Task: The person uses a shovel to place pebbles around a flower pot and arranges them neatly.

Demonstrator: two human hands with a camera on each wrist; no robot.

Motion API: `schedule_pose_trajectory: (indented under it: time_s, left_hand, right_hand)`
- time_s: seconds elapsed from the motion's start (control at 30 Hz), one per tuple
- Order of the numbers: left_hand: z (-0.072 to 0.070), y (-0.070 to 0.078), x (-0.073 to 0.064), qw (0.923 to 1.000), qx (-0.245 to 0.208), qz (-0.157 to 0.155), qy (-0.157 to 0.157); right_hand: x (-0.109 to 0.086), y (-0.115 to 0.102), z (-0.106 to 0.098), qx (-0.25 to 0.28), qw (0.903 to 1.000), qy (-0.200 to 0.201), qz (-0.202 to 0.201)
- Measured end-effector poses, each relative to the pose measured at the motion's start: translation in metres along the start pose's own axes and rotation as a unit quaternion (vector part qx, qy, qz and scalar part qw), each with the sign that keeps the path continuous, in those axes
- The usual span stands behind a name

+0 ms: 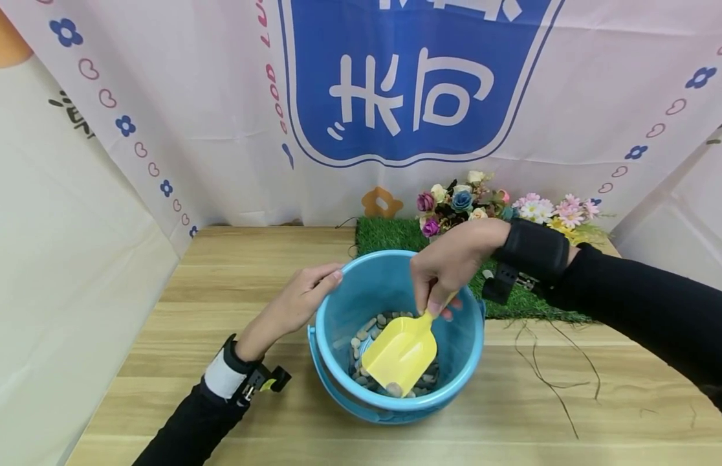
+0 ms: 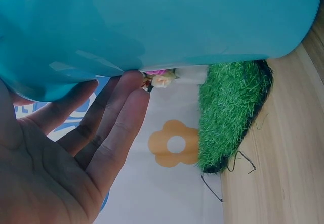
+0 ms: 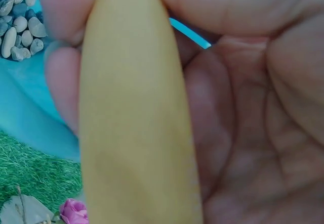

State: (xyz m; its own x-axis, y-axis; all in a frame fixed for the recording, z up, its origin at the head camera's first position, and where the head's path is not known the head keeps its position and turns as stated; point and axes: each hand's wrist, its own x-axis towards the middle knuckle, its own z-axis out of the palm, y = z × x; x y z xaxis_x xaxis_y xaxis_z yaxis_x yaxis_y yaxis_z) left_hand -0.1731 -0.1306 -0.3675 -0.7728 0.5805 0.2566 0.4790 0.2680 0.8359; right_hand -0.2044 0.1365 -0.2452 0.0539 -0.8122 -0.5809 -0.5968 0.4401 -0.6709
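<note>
A light blue bucket (image 1: 390, 259) stands on the wooden table, with many small pebbles (image 1: 358, 343) at its bottom. Inside it, my right hand (image 1: 451, 259) grips the handle of a yellow toy shovel (image 1: 402, 353). The shovel's blade tilts down over the stones, and one pebble (image 1: 394, 389) shows by its front edge. In the right wrist view the shovel's handle (image 3: 136, 107) lies between thumb and fingers. My left hand (image 1: 305, 298) rests at the bucket's left rim; in the left wrist view its nearly straight fingers (image 2: 114, 138) touch the outer wall.
Behind the bucket lies a green artificial grass mat (image 1: 390, 233), with artificial flowers (image 1: 462, 200) along its back. Loose dark strands (image 1: 550, 385) lie on the table (image 1: 250, 259) to the right. A printed cloth (image 1: 233, 129) hangs at the back.
</note>
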Motion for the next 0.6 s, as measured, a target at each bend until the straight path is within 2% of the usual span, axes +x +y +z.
schedule_pose_trajectory:
  time_s: [0.17, 0.3, 0.6]
  left_hand:
    - [0.0, 0.0, 0.0, 1.0, 0.009, -0.002, 0.002]
    - [0.0, 0.0, 0.0, 0.9999, 0.013, -0.001, 0.001]
    - [0.0, -0.001, 0.0, 0.9999, 0.015, -0.002, 0.005]
  right_hand:
    - [-0.008, 0.003, 0.002, 0.027, 0.9992, 0.004, -0.029]
    - [-0.015, 0.004, 0.005, 0.034, 0.9987, 0.015, -0.036]
    - [-0.04, 0.002, 0.009, 0.028, 0.9984, 0.048, 0.009]
